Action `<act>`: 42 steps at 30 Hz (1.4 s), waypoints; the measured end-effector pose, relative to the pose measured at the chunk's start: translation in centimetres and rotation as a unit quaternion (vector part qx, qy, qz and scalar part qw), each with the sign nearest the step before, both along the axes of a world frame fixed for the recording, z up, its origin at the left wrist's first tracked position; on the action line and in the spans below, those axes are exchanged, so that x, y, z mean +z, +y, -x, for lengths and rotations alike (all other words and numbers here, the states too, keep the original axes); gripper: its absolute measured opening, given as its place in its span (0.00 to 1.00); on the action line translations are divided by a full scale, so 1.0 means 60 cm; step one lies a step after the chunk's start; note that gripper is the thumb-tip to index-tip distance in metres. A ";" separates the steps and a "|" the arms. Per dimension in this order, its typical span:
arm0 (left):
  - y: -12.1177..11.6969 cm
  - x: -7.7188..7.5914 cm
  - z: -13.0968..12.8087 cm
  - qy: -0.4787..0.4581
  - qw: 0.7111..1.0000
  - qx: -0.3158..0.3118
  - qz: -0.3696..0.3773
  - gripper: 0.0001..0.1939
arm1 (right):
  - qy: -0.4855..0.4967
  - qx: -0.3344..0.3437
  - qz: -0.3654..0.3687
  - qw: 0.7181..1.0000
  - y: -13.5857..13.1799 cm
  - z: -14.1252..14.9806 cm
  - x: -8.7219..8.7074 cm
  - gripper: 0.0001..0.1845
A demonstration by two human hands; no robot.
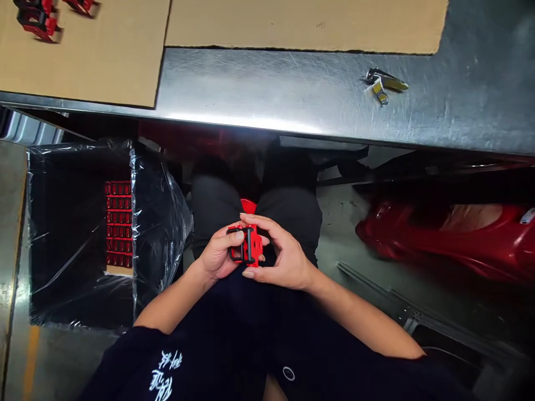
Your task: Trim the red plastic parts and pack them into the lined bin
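Over the lap point(221, 200) I see a red-and-black part point(253, 250), its frame gripped by the left hand point(222, 249), right hand point(289, 259) fingers curved around it; I judge it light, stiff, best held by the frame.

The held part point(254, 248) is bright red plus black, same combo as the stacked parts point(119, 231) over left. Bin liner's point(79, 301) shiny black. Far side: plain tan cardboard point(104, 61) on a silvery-grey, scratch-streaked table point(267, 78). Shirt's point(234, 334) super dark navy, white lettering left; trousers point(217, 203) black.
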State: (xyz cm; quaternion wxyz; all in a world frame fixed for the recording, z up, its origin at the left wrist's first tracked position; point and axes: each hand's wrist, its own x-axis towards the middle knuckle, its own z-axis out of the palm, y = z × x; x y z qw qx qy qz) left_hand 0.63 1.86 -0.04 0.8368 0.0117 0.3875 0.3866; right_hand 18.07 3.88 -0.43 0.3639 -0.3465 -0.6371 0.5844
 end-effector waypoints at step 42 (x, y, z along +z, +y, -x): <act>-0.018 0.057 0.018 0.354 0.899 -0.136 -0.219 0.29 | -0.093 0.001 -0.031 0.995 -0.005 -0.024 0.005 0.46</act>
